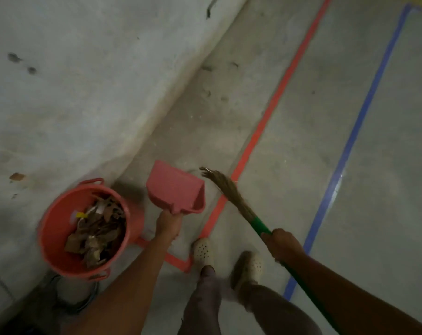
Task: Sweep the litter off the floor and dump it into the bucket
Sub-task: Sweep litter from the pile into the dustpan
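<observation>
dustpan and broom in hand beside the filled bucket

the left hand [167, 224] grips the handle of the pink dustpan [176, 187], whose pan points far toward the wall [84, 81], just right of the red bucket [57, 221]; whether it touches the floor [301, 141] cannot be told. the right hand [281, 244] is curled round the green handle of the broom [229, 192], its brown bristles close to the dustpan's right edge and over the red tape line [277, 93]. the bucket stands at the near left by the wall, holding the litter [96, 230], dry brown leaves and paper scraps. a blue tape line [364, 112] runs further right.
</observation>
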A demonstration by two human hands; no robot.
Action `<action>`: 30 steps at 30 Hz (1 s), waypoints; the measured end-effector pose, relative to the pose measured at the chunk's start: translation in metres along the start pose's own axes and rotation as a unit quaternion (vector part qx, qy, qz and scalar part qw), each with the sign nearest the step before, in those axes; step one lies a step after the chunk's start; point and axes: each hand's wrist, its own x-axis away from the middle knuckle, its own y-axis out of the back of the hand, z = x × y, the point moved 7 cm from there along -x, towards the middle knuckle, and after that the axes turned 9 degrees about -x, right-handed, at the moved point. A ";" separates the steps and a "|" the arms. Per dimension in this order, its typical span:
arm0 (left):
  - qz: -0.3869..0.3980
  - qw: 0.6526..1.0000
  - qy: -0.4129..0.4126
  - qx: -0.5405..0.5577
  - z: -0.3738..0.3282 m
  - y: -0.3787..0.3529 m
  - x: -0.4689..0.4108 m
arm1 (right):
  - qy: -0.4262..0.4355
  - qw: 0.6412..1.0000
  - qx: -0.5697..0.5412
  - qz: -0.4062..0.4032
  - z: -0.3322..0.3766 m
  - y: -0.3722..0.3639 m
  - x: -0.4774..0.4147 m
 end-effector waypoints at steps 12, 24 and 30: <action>0.032 0.990 -0.013 -0.138 0.038 -0.162 -0.116 | -0.073 0.994 -0.015 0.085 -0.122 -0.114 -0.182; 0.050 0.982 -0.042 -0.179 -0.004 -0.269 -0.134 | -0.093 0.993 -0.066 -0.038 -0.241 -0.043 -0.291; 0.051 0.975 -0.098 -0.190 -0.107 -0.329 -0.115 | -0.139 0.971 -0.168 -0.098 -0.299 0.042 -0.301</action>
